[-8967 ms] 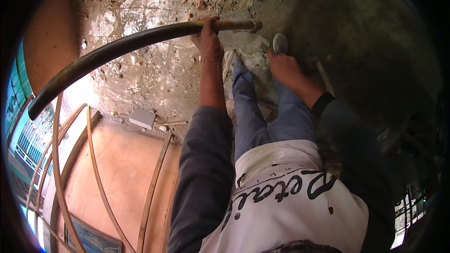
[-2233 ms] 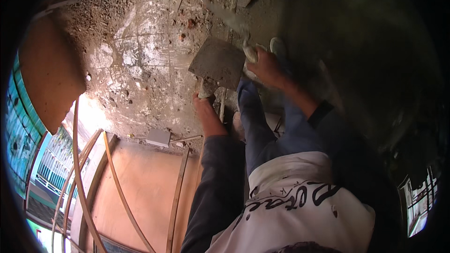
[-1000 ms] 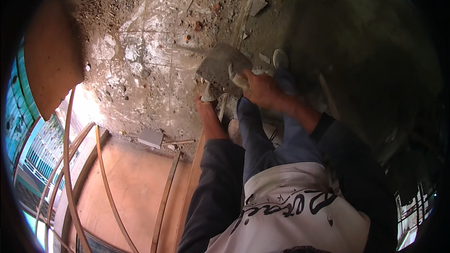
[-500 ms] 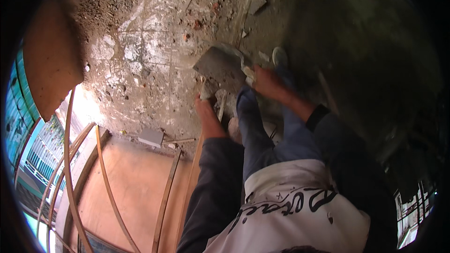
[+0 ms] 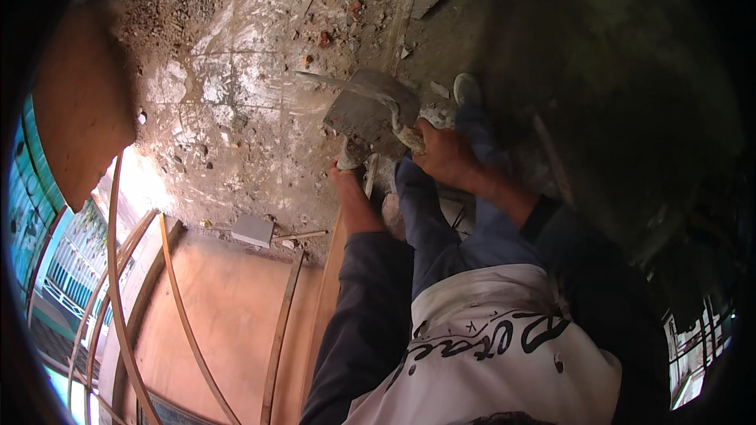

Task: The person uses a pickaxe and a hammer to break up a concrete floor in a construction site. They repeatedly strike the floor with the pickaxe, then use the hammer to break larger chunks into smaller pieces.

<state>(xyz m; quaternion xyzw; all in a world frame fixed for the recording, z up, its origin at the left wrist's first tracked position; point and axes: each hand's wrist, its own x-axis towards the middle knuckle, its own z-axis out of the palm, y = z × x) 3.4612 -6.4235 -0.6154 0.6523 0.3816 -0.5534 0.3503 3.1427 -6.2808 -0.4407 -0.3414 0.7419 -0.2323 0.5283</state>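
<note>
From the head cam I saw the left hand (image 5: 344, 175) wrapped round the handle of a flat board (image 5: 361, 114), held above the gritty floor (image 5: 252, 142). The right hand (image 5: 449, 156) gripped a trowel (image 5: 393, 110), blade crossing the board's far edge; couldn't tell if they touched.

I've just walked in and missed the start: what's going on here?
A person is holding a square grey plate in the left hand and a trowel in the right hand, above a rubble-strewn floor. The trowel's blade shows nearly edge-on across the plate; whether the two touch is unclear.
</note>
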